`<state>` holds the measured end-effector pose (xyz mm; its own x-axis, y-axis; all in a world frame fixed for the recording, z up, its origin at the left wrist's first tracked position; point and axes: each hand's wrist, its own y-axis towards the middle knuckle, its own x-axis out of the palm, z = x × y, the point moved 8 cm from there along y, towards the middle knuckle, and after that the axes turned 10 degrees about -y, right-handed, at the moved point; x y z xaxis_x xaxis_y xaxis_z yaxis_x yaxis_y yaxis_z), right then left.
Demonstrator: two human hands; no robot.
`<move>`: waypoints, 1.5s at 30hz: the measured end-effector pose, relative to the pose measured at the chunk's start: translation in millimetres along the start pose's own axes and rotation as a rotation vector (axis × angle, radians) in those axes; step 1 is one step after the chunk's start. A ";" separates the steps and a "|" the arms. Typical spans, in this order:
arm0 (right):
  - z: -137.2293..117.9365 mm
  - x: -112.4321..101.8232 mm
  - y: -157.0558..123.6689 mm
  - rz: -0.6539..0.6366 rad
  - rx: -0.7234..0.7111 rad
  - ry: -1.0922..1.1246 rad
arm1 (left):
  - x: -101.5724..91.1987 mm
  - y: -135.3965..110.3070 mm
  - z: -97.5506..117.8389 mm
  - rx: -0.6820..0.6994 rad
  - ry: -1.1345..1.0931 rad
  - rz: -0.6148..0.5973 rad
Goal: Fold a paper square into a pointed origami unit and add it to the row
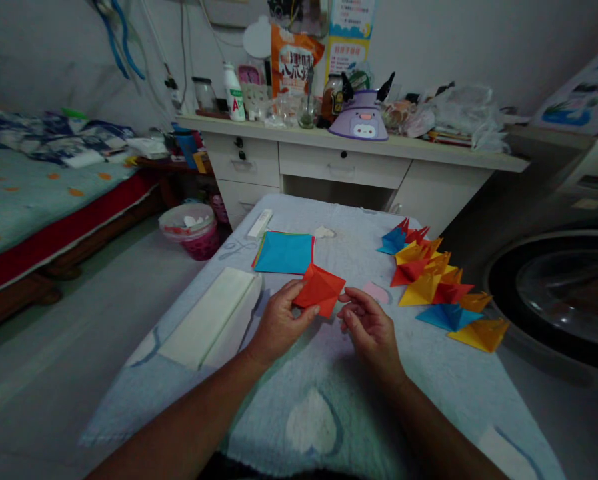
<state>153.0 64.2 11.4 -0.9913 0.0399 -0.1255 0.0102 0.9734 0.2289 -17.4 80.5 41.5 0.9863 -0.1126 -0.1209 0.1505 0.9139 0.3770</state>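
Over the cloth-covered table (431, 390), left hand (279, 325) has thumb and fingers clamped on the folded red paper (321, 290), held low at mid-table. Right hand (372, 328) curls at its right tip, can't tell if it's gripping. Blue sheet stack (284, 253) just behind, folded pieces (441, 288) lined up on the right

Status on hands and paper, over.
Left hand pinching orange fold. Right hand at its right corner, grip unclear. Pink scrap just behind, not blocking.

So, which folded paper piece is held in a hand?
The red-orange piece, pinched by the left hand; the others lie in a row on the cloth.
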 end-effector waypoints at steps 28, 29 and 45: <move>-17.3 3.9 -0.4 -0.071 -0.151 -0.129 | 1.4 -3.8 0.4 0.046 0.044 -0.027; -17.6 3.8 -0.5 -0.069 -0.155 -0.128 | 1.6 -3.9 0.5 0.049 0.047 -0.031; -29.1 5.5 -0.9 -0.076 -0.274 -0.231 | 3.8 -2.9 1.3 0.027 0.011 -0.060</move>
<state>143.6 56.9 38.6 -0.9317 0.0501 -0.3598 -0.1289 0.8804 0.4563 -14.0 76.9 41.2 0.9746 -0.1630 -0.1539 0.2117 0.8946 0.3935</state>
